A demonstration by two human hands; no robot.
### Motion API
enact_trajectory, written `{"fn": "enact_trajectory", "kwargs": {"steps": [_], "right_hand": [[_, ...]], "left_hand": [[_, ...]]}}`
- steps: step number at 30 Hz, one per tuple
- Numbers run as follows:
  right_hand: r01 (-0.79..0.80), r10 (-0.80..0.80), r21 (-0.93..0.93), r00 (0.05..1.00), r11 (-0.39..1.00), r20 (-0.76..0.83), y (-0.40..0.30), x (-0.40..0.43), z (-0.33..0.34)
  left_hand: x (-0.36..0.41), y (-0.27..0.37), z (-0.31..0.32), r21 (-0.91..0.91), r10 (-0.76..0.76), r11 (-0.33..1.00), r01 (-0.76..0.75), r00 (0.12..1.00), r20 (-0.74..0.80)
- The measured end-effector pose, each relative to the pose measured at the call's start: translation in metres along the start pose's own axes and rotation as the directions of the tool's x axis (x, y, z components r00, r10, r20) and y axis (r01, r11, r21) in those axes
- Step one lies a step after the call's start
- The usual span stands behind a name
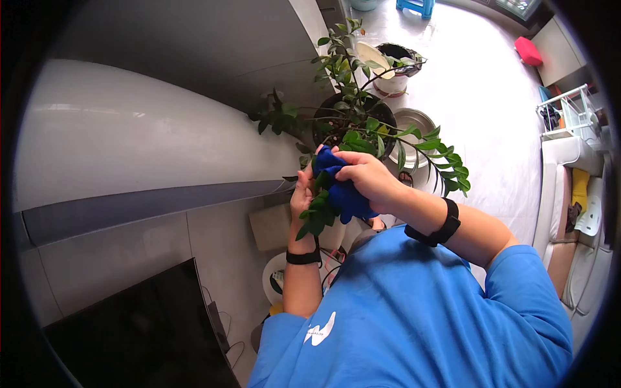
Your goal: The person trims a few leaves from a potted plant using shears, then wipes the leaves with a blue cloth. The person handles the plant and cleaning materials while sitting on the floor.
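A leafy green houseplant [361, 111] with long arching stems grows in a dark round pot [388, 116] in front of me. My right hand [364, 172] grips a dark blue cloth [351, 201], part of which hangs below the fingers. My left hand [303, 191] is just left of the cloth, behind a leafy stem [318, 213] that points down towards me. Leaves and cloth cover much of this hand, so its hold on the stem or cloth is unclear. The upper end of the cloth lies between the two hands, against the leaves.
A metal basin [412, 157] stands right of the pot, with a lined bin [392, 85] beyond it. A large white cabinet-like surface [145, 131] borders the left. A dark flat screen [140, 330] is at lower left, a round white stool [271, 271] near my left forearm, and a sofa [558, 194] far right.
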State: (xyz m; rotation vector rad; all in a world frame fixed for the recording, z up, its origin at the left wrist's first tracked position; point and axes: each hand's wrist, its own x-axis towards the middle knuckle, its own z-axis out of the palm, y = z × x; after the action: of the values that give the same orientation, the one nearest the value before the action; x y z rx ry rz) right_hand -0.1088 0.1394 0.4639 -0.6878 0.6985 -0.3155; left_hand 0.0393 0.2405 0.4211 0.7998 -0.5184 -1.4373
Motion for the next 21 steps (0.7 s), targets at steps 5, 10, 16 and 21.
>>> {"fn": "enact_trajectory", "kwargs": {"steps": [5,10,16,21], "right_hand": [[0.006,-0.006,-0.001,0.995,1.0,-0.096,0.005,-0.019,-0.019],[-0.178,0.173,-0.183,0.984,0.967,-0.043,0.017,-0.044,-0.031],[0.06,0.026,-0.547,0.989,0.835,0.149,0.01,-0.028,0.002],[0.132,-0.146,-0.462,0.989,0.877,0.007,-0.006,-0.017,0.009]], "left_hand": [[0.0,0.004,-0.008,0.061,0.136,0.988,-0.144,0.983,0.126],[-0.001,0.004,-0.013,0.033,0.15,0.987,-0.157,0.975,0.162],[-0.001,0.003,-0.006,-0.087,0.078,0.994,-0.061,0.975,0.208],[-0.008,0.005,-0.004,-0.211,0.027,0.978,0.004,0.989,0.146]]}}
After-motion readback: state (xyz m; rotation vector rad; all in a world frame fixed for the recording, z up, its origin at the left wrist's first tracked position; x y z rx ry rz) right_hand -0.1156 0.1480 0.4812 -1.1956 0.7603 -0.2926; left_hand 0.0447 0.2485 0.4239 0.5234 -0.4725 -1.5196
